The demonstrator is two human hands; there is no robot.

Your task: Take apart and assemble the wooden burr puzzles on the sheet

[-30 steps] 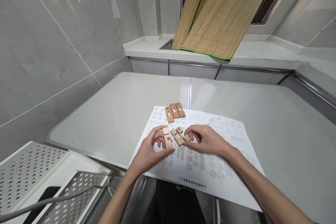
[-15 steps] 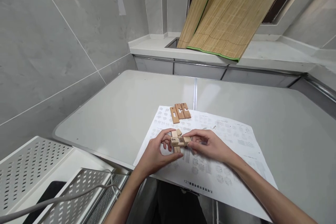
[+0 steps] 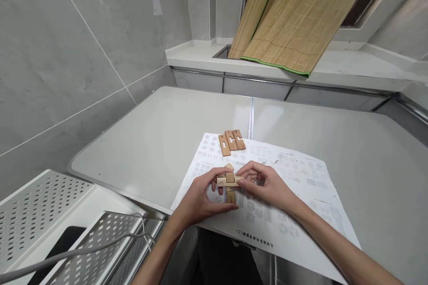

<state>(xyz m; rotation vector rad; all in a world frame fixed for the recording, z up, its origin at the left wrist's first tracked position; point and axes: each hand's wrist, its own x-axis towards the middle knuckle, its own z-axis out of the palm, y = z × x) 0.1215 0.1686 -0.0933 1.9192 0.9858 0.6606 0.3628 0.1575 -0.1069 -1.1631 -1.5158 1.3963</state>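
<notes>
Both hands hold a small cluster of interlocked wooden puzzle pieces (image 3: 229,182) just above a printed instruction sheet (image 3: 287,205). My left hand (image 3: 203,196) grips the cluster from the left and below, thumb and fingers around it. My right hand (image 3: 264,185) pinches its right end. Three loose notched wooden pieces (image 3: 231,141) lie side by side on the sheet's far edge, beyond the hands.
The sheet lies on a grey table (image 3: 160,142) with a seam down its middle. A perforated metal rack (image 3: 43,213) with a cable sits low left. A rolled bamboo mat (image 3: 287,18) leans on the ledge behind. Tiled walls stand left and behind.
The separate pieces that lay on the sheet under my fingers have been brought together into one crossed cluster and lifted slightly. The three far pieces have not moved.
</notes>
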